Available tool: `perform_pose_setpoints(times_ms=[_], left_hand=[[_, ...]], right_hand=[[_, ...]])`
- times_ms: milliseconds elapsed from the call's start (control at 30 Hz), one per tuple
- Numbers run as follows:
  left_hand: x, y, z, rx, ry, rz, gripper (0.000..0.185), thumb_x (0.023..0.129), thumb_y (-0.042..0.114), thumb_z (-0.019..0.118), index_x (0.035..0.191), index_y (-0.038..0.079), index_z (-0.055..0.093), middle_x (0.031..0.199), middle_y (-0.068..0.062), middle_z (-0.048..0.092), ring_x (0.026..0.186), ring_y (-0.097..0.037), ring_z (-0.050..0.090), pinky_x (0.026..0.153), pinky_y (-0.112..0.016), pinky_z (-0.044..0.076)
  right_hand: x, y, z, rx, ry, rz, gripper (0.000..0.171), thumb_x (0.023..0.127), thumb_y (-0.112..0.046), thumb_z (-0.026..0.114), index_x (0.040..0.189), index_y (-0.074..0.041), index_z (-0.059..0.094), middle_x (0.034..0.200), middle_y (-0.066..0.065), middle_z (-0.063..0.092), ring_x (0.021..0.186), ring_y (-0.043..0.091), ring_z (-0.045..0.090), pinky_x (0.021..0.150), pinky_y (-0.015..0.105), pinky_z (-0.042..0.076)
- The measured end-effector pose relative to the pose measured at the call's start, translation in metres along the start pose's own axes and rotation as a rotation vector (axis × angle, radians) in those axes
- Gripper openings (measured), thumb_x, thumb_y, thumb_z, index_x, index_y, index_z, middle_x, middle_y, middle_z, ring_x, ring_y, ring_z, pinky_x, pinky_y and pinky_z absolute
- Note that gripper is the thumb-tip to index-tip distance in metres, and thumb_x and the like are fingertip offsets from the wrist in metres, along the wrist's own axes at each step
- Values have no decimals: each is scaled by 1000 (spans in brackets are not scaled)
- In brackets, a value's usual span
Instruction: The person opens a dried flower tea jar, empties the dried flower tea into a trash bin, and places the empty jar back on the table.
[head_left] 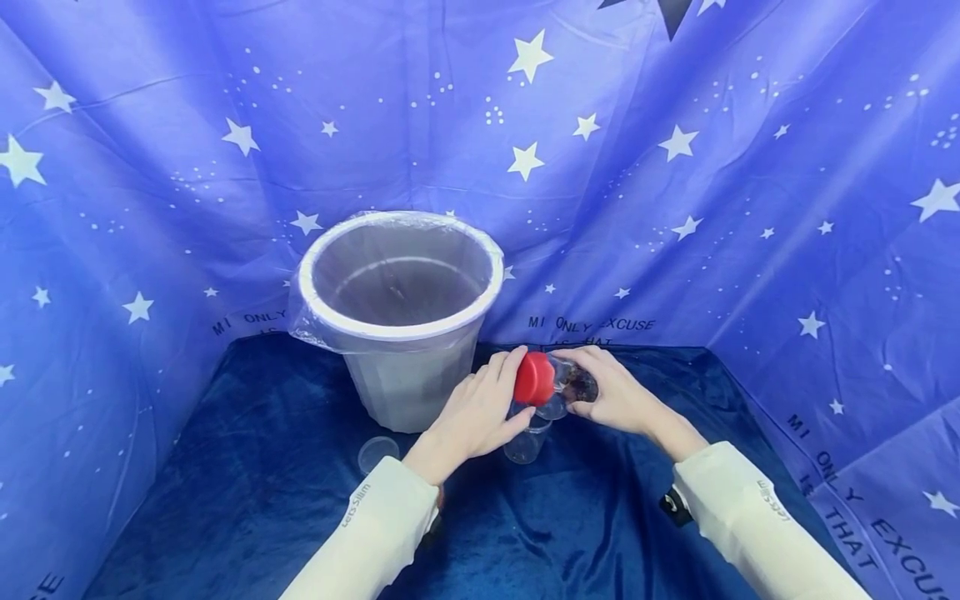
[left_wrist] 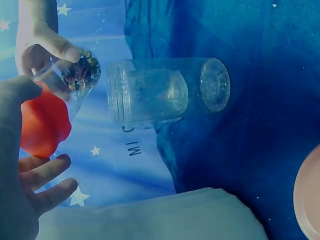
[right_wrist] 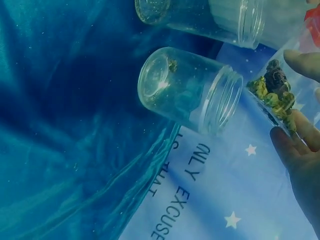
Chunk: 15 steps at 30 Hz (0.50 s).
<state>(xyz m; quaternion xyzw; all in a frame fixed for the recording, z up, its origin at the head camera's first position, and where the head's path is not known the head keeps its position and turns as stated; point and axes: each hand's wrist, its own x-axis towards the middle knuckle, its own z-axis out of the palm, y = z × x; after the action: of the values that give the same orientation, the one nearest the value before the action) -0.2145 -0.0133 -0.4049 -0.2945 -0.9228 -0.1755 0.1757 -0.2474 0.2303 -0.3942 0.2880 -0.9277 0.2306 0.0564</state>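
Note:
Both hands hold a clear jar tipped on its side above the cloth. My left hand grips its red lid, thumb and fingers on either side of it. My right hand holds the other end, where dried flowers or herbs in yellow and dark purple lie inside. Just below, two clear open-mouthed jars stand upright: a taller jar and a shorter jar with a small dried bit in its bottom. The shorter jar's mouth is close to the right hand's fingers.
A pale bin lined with a clear plastic bag stands behind the left hand. Left of the jars, a flat clear disc lies on the dark blue cloth. Blue star-printed curtains hang around the cloth.

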Motion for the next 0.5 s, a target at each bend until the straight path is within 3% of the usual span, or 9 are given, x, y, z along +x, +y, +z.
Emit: perform_pose_setpoints(times_ms=[300, 500], left_hand=[[-3, -5, -3, 16, -9, 25, 73, 91, 43, 64, 146, 4, 35, 129, -13, 57, 103, -25, 67, 86, -38, 58], [-7, -7, -9, 83, -28, 57, 74, 89, 46, 66, 142, 3, 39, 129, -12, 58, 105, -25, 65, 88, -37, 57]], right_hand=[[3, -7, 2, -10, -19, -25, 72, 70, -11, 80, 137, -17, 55, 126, 10, 59, 115, 28, 53, 97, 53, 45], [2, -13, -1, -7, -57, -36, 73, 69, -14, 82, 137, -20, 56, 124, 9, 59, 114, 27, 52, 94, 53, 46]])
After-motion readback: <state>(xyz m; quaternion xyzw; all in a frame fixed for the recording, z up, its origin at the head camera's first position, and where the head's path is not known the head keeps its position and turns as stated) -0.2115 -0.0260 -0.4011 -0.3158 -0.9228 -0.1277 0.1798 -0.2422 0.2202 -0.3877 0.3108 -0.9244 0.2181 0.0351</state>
